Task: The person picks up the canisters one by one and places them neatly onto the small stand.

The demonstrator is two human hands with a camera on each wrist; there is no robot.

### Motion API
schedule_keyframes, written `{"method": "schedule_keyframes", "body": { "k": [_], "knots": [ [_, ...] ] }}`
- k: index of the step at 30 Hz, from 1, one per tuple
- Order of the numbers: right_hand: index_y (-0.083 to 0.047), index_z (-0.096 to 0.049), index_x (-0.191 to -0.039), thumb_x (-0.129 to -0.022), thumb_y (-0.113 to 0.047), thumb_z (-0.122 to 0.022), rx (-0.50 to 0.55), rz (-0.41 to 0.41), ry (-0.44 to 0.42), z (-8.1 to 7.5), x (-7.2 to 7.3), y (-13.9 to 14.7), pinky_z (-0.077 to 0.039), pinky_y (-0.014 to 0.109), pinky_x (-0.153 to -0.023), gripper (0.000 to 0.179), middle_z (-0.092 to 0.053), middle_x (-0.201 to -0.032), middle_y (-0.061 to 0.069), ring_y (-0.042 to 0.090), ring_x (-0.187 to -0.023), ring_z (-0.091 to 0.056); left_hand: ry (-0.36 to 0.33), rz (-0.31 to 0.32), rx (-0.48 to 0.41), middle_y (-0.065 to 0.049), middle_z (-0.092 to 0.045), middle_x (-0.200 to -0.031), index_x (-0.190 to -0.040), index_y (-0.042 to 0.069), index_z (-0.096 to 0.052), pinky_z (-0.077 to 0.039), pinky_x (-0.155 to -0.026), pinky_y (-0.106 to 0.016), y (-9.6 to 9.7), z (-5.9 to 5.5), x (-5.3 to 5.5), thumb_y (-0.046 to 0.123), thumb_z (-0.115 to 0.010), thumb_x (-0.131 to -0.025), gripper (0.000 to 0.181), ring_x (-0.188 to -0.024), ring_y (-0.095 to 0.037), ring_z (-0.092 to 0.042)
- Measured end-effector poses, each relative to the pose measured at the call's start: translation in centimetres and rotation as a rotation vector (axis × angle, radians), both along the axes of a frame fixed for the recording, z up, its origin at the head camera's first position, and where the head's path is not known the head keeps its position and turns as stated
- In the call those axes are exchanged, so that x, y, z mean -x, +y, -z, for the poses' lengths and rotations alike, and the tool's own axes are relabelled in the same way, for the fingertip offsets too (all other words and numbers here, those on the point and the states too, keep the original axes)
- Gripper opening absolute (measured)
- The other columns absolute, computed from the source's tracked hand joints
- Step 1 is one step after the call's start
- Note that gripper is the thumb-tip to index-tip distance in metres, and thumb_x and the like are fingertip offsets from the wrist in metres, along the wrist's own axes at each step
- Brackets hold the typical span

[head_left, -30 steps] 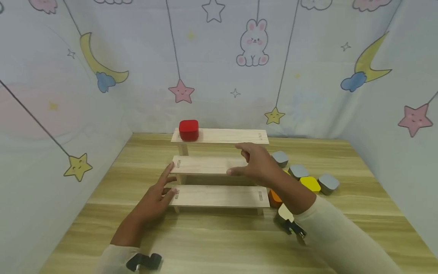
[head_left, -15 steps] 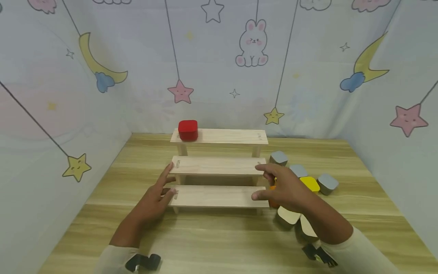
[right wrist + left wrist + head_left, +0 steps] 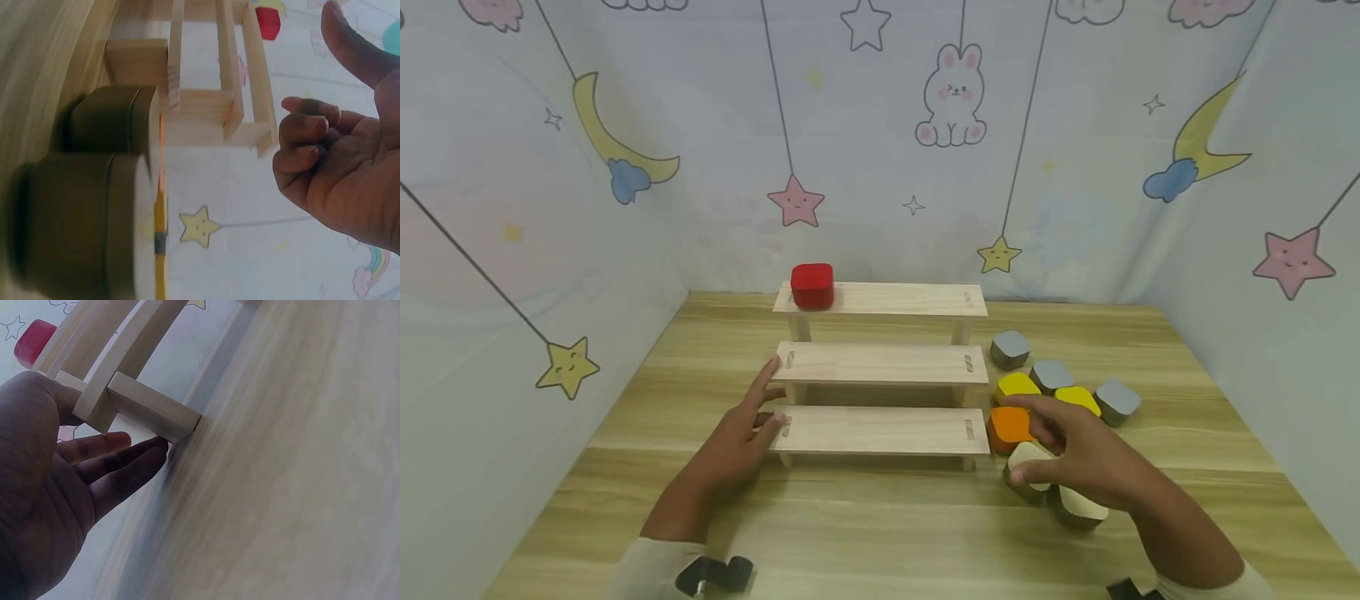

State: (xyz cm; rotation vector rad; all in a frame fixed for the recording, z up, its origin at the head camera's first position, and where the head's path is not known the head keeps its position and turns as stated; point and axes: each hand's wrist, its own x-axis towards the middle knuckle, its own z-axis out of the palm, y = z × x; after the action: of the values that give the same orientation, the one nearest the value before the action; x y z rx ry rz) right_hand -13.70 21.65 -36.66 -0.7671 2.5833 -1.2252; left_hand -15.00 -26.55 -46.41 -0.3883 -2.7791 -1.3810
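Note:
A three-step light wooden shelf stand [image 3: 880, 430] stands in the head view, with a red rounded-square box [image 3: 812, 286] on its top step's left end. At the stand's left end is my left hand [image 3: 735, 443], its thumb on the lowest step's end and its index fingertip at the middle step's end. In the left wrist view, the other fingers reach out fairly straight beside the stand's leg [image 3: 153, 409]. My right hand [image 3: 1086, 450] hovers over the boxes on the right, thumb and index finger apart, nothing held. Below it are an orange box [image 3: 1009, 429] and a cream box [image 3: 1028, 457], partly covered.
Another cream box [image 3: 1078, 506], two yellow boxes [image 3: 1018, 387] and several grey boxes [image 3: 1011, 350] cluster right of the stand on the wood-grain table [image 3: 880, 533]. A patterned cloth backdrop [image 3: 880, 150] encloses the back and sides.
My right hand has moved from over the middle step, right and toward me, to above the boxes. My left hand and the red box have stayed in place.

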Motion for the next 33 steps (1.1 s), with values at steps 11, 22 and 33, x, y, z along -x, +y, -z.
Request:
{"method": "schedule_keyframes", "body": {
  "k": [11,22,33],
  "knots": [
    [0.002,-0.046,-0.162,-0.084,-0.016,-0.094,0.043,0.017,-0.014,3.1,-1.0,4.2,-0.042,0.027,-0.058,0.093,-0.026,-0.072,0.002,0.006,-0.060,-0.028,0.000,0.005,-0.003,-0.035,-0.045,-0.165,-0.176,0.042,0.000,-0.059,-0.107,-0.067,0.0,-0.1,-0.1,0.017,-0.052,-0.116,0.083,-0.135,-0.056,-0.065],
    [0.000,-0.050,-0.160,-0.088,-0.009,-0.090,0.078,0.020,0.005,5.3,-1.5,8.0,-0.041,0.028,-0.051,0.083,-0.037,-0.070,0.007,0.004,-0.058,-0.037,0.011,0.000,-0.004,-0.034,-0.043,-0.167,-0.176,0.041,-0.001,-0.059,-0.106,-0.067,0.0,0.1,-0.1,0.018,-0.053,-0.116,0.083,-0.135,-0.056,-0.065],
    [0.014,-0.040,-0.160,-0.091,-0.006,-0.086,0.095,-0.019,-0.123,7.2,-1.5,9.0,-0.032,0.027,-0.044,0.085,-0.029,-0.067,0.009,0.004,-0.055,-0.027,0.020,0.010,-0.006,-0.035,-0.044,-0.165,-0.177,0.040,-0.001,-0.060,-0.105,-0.065,0.0,0.0,0.0,0.016,-0.053,-0.116,0.083,-0.134,-0.055,-0.067]
  ]
}}
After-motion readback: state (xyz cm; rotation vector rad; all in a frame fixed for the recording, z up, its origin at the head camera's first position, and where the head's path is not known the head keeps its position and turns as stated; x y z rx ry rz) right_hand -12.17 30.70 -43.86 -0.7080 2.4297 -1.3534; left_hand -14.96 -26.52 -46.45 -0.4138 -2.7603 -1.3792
